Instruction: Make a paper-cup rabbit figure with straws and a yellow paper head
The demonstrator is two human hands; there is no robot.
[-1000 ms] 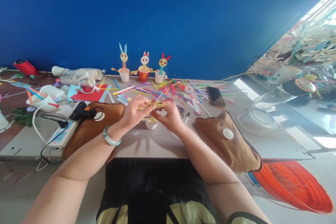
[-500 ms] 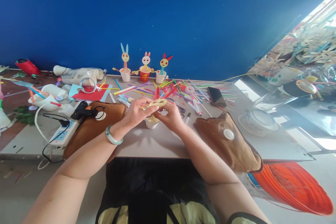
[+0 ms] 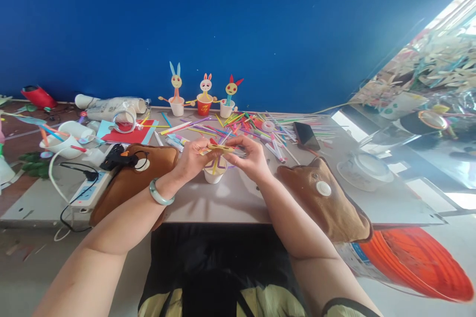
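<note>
The left hand (image 3: pixel 194 159) and right hand (image 3: pixel 251 159), above the near cup (image 3: pixel 213 179), pinch opposite edges of the disc (image 3: pixel 222 148), also above that cup. Seemingly thin, light and bendable, it likely wants gentle rim holds.

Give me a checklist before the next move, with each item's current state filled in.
1. Yellow piece held in the left hand: ok, pinched at its left end.
2. Right hand gripping it too: cannot tell; the fingers are at its right end, but contact is unclear.
3. Face of the piece in clear view: not ok, seen nearly edge-on.
4. Front white cup upright: ok, standing below the hands.
5. Rabbit figures at the back upright: ok, all three.
6. Coloured sticks tidied: not ok, scattered beyond the hands.
</note>
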